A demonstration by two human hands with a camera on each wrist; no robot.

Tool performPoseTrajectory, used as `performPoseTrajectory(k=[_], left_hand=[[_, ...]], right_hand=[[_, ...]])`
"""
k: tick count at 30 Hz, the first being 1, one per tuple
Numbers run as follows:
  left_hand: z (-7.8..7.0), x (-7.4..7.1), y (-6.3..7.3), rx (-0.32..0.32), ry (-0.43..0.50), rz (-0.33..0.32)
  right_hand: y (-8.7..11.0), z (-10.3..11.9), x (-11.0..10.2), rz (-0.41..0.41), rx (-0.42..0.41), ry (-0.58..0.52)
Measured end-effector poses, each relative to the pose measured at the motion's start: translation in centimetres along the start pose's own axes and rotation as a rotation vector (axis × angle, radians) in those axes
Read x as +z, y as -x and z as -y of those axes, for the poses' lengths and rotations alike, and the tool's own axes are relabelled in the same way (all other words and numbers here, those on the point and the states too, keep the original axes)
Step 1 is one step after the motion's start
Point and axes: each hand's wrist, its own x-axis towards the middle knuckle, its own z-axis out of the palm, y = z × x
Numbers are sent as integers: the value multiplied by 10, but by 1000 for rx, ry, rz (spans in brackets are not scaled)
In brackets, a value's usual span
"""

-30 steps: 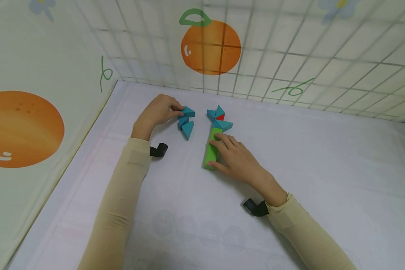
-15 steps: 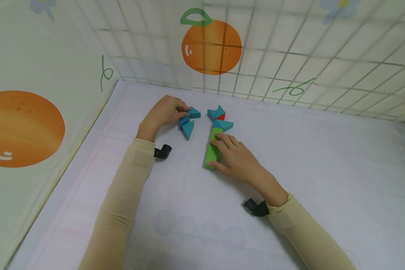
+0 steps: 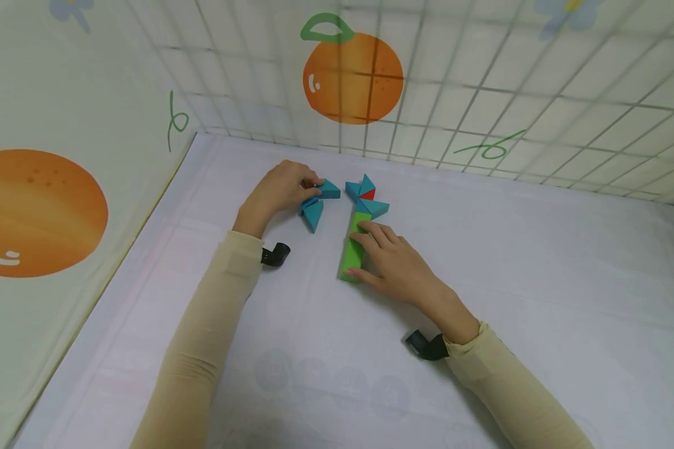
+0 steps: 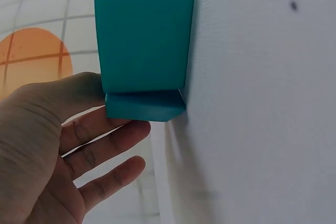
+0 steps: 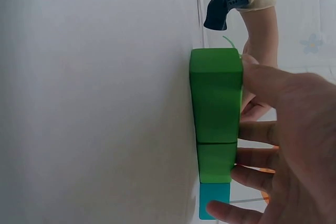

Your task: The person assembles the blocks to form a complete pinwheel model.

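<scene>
In the head view, my left hand (image 3: 286,187) pinches a blue triangular block (image 3: 329,189) between thumb and fingertips. Just below it lies another blue wedge (image 3: 312,215); a further one is mostly covered by the fingers. The left wrist view has a large teal block face (image 4: 144,35) beyond the fingertips. My right hand (image 3: 395,262) rests along a bar of green blocks (image 3: 352,255), fingers and thumb touching it. A seam splits the green bar (image 5: 215,108) in the right wrist view. Blue wedges (image 3: 373,207) and a red piece (image 3: 367,195) adjoin its far end.
A white-covered table (image 3: 517,274) lies under everything. Behind it rises a gridded, sheer backdrop with a printed orange (image 3: 354,78), and at left stands a pale sheet with another orange (image 3: 39,212). Black wrist-worn devices (image 3: 276,254) stick out from both sleeves.
My left hand has slid rightward with the blue triangular block, closing the gap to the blue-and-red group. The right hand and the green bar have stayed in place.
</scene>
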Motion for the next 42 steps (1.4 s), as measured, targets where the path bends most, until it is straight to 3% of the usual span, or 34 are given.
performPoseTrajectory(k=[16,42], left_hand=[[-11,14,-5,45,-66,1],[-18,19,-6,88,-142,-38]], right_hand=[[0,1,-1,4,-2,-5],[1,1,-2,-8,-13,1]])
